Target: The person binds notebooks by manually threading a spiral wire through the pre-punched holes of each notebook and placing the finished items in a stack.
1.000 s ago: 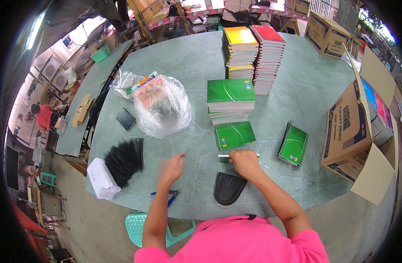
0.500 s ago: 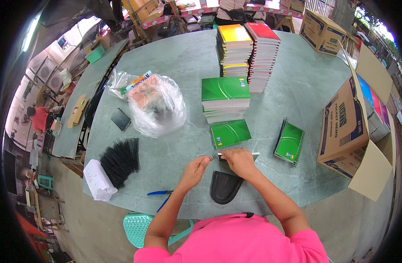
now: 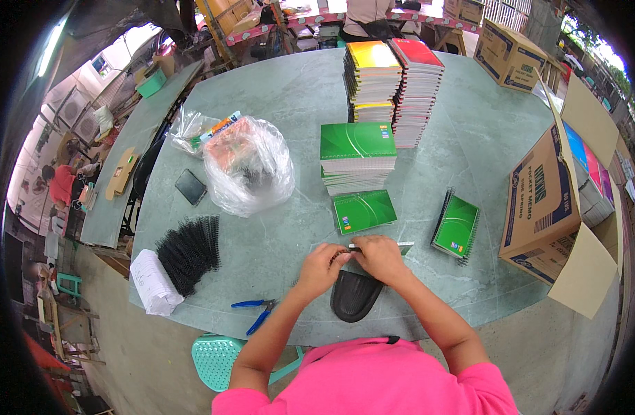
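Note:
At the near side of the table my right hand (image 3: 382, 259) grips a thin notebook (image 3: 406, 244) edge-on, its white page edge sticking out to the right. My left hand (image 3: 321, 268) is closed at the notebook's left end, fingertips pinched on a dark spiral binding coil (image 3: 355, 247); the fingers hide most of it. Just below the hands lies a black rounded pad (image 3: 355, 297). A green notebook cover (image 3: 364, 210) lies right beyond them, in front of a stack of green notebooks (image 3: 357, 149). Blue-handled cutters (image 3: 260, 321) rest left of my left forearm.
Black spiral coils (image 3: 189, 252) lie fanned at the left beside a white paper bundle (image 3: 155, 285). Further off are a phone (image 3: 191, 187) and a plastic bag (image 3: 262, 173). Bound green notebooks (image 3: 457, 223) sit right, near an open carton (image 3: 542, 207); yellow and red stacks (image 3: 418, 90) stand behind.
My left hand has moved right, up against the notebook and close to my right hand. The notebook's page edge now reaches further out on the right.

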### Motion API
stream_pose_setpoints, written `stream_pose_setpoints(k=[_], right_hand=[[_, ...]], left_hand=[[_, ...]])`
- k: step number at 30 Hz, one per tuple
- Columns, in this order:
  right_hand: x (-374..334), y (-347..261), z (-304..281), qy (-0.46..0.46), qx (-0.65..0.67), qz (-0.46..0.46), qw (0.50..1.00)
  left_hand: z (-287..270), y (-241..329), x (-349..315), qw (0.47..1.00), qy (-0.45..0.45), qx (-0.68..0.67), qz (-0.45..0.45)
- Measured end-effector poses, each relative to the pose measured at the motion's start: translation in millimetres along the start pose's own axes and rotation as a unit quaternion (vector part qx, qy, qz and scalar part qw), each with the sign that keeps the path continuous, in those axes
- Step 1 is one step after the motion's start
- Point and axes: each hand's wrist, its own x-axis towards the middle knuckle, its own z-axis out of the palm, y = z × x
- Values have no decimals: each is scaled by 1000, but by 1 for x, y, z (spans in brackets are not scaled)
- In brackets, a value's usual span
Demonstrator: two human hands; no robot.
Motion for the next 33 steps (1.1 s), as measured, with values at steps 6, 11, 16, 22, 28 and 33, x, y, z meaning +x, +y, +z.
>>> stream_pose_setpoints(k=[6,11,16,22,28,33], right_hand=[[1,-1,3,-6,-28,14,999],[0,1,5,11,-2,28,1000],[1,-1,-3,-3,59,45,997],[0,-4,-2,-8,67,26,997],[2,-10,1,15,66,-13,998],[-3,-13,1,42,12,-39,998]], left_hand=[[6,3,2,995,50,43,75],[0,15,6,999,-11,31,2],[3,6,6,991,-31,-104,-75],[-2,-2,13,940,-91,-226,-241],[-6,-12,16,998,14,-58,-28],[-40,-33,16,993,-115,12,-33]])
